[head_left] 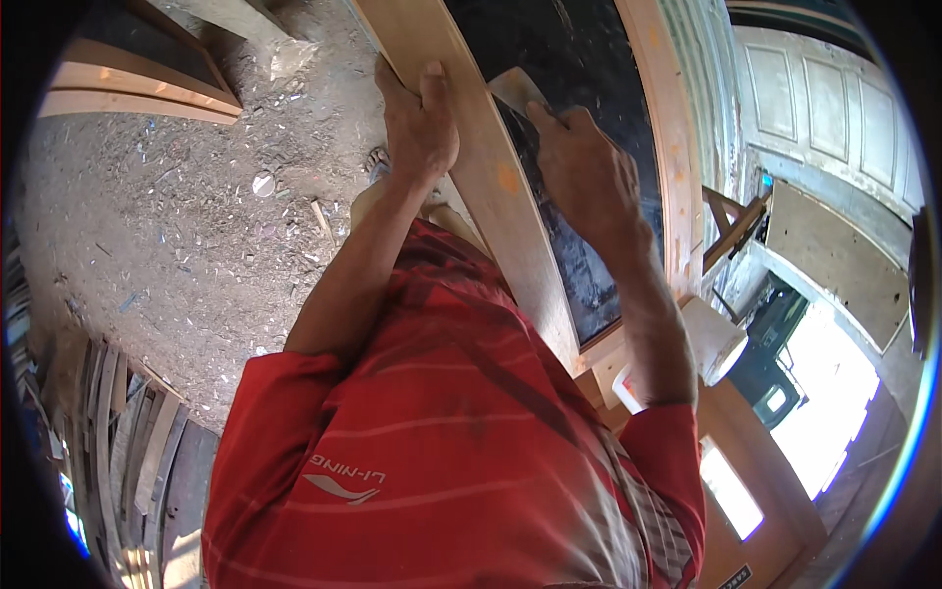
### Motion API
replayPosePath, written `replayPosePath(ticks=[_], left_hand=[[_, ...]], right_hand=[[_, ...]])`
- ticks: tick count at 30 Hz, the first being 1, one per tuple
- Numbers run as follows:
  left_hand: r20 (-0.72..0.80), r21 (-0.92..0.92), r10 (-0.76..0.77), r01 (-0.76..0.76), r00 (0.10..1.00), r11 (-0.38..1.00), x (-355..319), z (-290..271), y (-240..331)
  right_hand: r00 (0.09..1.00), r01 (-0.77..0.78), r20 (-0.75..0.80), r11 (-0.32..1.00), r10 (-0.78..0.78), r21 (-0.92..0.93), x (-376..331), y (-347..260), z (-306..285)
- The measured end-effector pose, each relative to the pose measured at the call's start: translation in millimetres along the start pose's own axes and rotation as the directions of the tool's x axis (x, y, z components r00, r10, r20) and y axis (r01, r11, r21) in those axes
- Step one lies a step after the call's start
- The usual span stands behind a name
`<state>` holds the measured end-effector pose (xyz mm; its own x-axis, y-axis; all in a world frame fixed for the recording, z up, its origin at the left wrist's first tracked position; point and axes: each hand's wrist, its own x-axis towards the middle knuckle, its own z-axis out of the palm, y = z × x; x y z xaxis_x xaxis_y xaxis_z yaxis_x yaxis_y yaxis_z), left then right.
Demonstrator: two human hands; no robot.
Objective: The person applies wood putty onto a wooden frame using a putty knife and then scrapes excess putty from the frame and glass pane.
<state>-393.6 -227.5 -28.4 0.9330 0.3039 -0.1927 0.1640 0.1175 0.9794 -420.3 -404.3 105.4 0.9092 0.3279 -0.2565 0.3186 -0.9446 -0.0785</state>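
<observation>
both grip: right hand (587,172) a scraper (516,91), left hand (422,126) the wooden frame (518,211).

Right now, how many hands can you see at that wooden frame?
2. The left hand is at the outer edge of the wooden frame; the right hand holds a scraper over the dark panel. No others show.

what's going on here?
A person's left hand grips the outer edge of a wooden frame set around a dark panel. The right hand holds a flat scraper, its blade at the frame's inner edge. Debris litters the ground to the left.
</observation>
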Motion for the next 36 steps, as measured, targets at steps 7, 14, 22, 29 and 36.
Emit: replayPosePath(ticks=[7,14,22,29,36], left_hand=[[-0.039,-0.032,0.046,-0.047,0.998,0.998,-2,5,-6],[-0.01,0.012,0.048,-0.048,0.999,0.999,1,-2,-9],[-0.11,0.166,0.223,-0.204,0.968,0.965,7,3,-23],[-0.102,0.123,0.171,-0.158,0.98,0.98,3,-1,-18],[-0.079,0.08,0.089,-0.082,0.993,0.993,2,-2,-20]], right_hand=[[0.985,-0.152,0.108,0.97,0.133,0.189,-156,44,31],[0.985,-0.167,0.052,0.984,0.164,0.062,-146,22,26],[0.979,-0.175,0.117,0.981,0.165,0.08,-134,42,24],[0.994,-0.103,0.029,0.991,0.101,0.087,-123,47,26],[0.989,-0.151,0.0,0.989,0.151,0.005,-133,40,26]])
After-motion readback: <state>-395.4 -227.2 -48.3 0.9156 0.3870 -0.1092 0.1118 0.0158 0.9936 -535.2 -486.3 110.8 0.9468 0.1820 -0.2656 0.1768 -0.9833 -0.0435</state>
